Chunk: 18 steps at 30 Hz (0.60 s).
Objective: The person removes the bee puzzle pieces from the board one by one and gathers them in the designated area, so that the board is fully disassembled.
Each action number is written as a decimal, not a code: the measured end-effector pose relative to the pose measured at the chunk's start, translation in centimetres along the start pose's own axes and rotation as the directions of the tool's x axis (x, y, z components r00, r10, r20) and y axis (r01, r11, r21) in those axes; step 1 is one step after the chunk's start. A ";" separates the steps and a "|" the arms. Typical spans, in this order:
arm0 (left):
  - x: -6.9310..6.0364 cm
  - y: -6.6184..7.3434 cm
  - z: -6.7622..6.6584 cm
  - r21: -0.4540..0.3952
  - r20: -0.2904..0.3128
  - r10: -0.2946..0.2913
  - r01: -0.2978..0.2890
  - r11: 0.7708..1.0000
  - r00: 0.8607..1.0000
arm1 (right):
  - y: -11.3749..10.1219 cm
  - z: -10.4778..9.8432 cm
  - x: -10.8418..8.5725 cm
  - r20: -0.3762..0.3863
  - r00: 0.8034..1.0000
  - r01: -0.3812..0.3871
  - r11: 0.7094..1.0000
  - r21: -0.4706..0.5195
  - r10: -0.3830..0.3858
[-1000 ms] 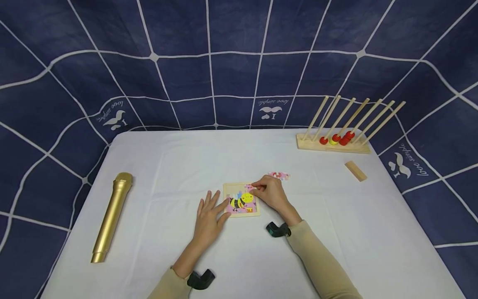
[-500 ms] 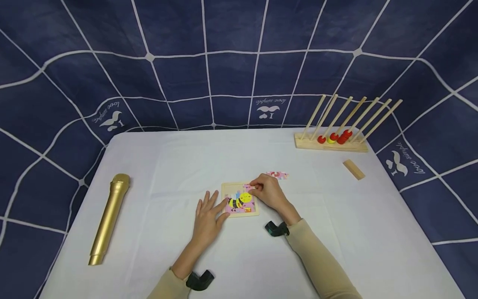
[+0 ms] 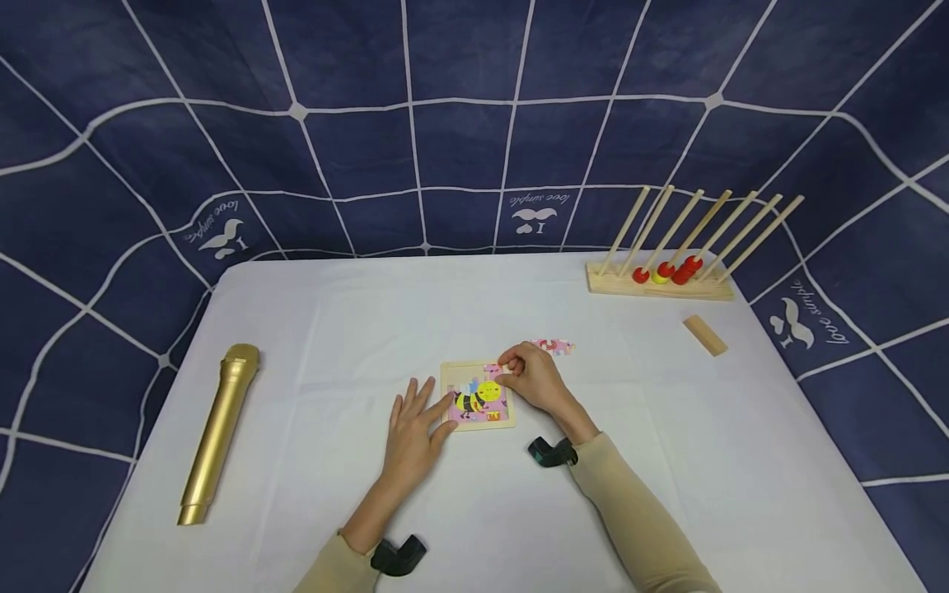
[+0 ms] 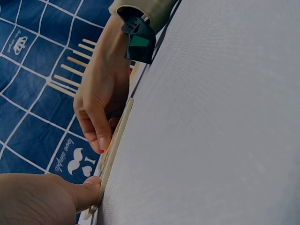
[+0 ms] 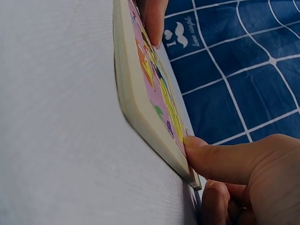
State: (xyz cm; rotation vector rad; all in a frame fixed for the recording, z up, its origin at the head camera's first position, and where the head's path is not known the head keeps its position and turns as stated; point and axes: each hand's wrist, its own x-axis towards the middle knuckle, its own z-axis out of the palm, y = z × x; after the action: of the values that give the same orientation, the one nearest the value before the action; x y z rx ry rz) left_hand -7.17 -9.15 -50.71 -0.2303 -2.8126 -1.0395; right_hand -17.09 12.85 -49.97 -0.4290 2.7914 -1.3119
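Note:
A small square wooden frame (image 3: pixel 478 427) lies on the white table, holding a bee puzzle (image 3: pixel 474 403) with a bare wooden area at its upper left. The left hand (image 3: pixel 413 441) has its fingers spread, thumb and index finger touching the frame's left side. At the upper right, the right hand (image 3: pixel 539 383) pinches a pink puzzle piece (image 3: pixel 493 370) between thumb and curled fingers. The right wrist view shows the right thumb (image 5: pixel 215 159) on the puzzle's edge; its fingers partly hide the piece. Behind this hand lies a loose pink piece (image 3: pixel 560 347).
A gold microphone (image 3: pixel 220 432) lies at the left. At the back right stands a wooden rack (image 3: pixel 615 282) with upright pegs and several red and yellow beads. A small wooden block (image 3: pixel 705 335) lies in front of it. A dark blue gridded cloth (image 3: pixel 474 140) hangs behind the table.
The right hand's fingertips have shifted very slightly at the frame's upper right. The left hand and the frame have kept their places; the head view has moved a little.

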 end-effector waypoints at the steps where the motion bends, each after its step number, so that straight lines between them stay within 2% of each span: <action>1: 0.0 0.0 0.0 0.002 0.001 -0.001 0.001 1.000 1.000 | 0.0 0.0 0.0 -0.001 1.000 -0.001 1.000 0.005 0.001; 7: 0.0 0.1 0.0 0.006 0.002 -0.006 0.006 1.000 1.000 | -0.1 0.0 -0.1 -0.011 1.000 0.005 0.999 0.035 -0.005; 18: 0.0 0.1 0.0 -0.004 0.005 -0.011 0.011 1.000 1.000 | -0.3 -0.1 -0.3 -0.008 0.999 0.054 0.998 0.032 -0.053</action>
State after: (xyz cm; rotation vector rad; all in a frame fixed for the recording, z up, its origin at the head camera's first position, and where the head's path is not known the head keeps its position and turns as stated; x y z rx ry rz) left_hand -7.16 -9.07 -50.60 -0.2185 -2.8198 -1.0486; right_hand -16.75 12.81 -49.75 -0.5020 2.7791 -1.3701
